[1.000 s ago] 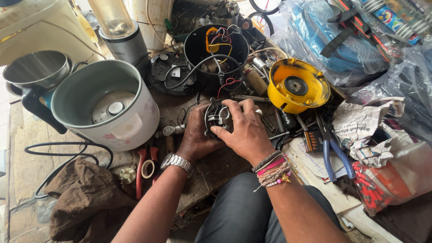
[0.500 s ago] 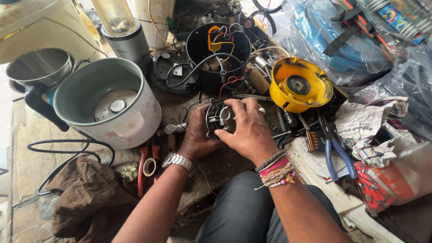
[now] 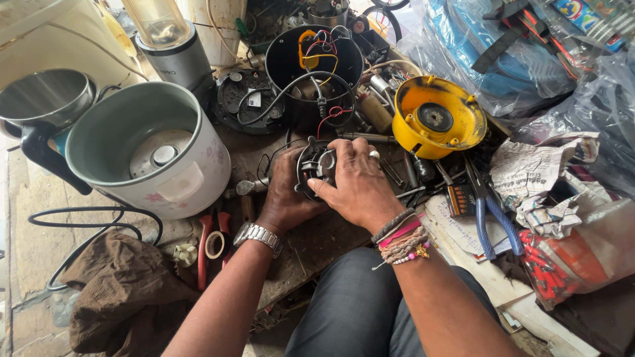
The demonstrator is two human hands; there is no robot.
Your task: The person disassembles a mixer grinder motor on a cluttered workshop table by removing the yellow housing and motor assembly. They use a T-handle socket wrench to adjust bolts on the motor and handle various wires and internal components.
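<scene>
Dark metal and copper windings made up the small motor [image 3: 316, 165] you held over the cluttered wooden bench [image 3: 40, 198], near its middle, just in front of your lap. Your left hand [image 3: 286, 192] cupped it from below and from the left, fingers curled around its body. Your right hand [image 3: 357, 182] lay over its right side, fingers closed on the frame and the thumb pressed against its front edge. Both hands gripped the motor between them.

Behind the motor stood a black housing [image 3: 314, 73] with coloured wires inside, and a red wire ran from it toward your hands. To the right of that sat a yellow cap [image 3: 436, 116], tilted on its side. To your left rested a white rice cooker [image 3: 149, 152] with its lid off, a steel pot [image 3: 43, 99] beyond it. Red-handled pliers [image 3: 205, 248] and a roll of tape [image 3: 215, 244] lay just beside your left wrist, blue-handled pliers [image 3: 493, 221] on your right, and a brown cloth [image 3: 112, 297] sat near your left forearm
</scene>
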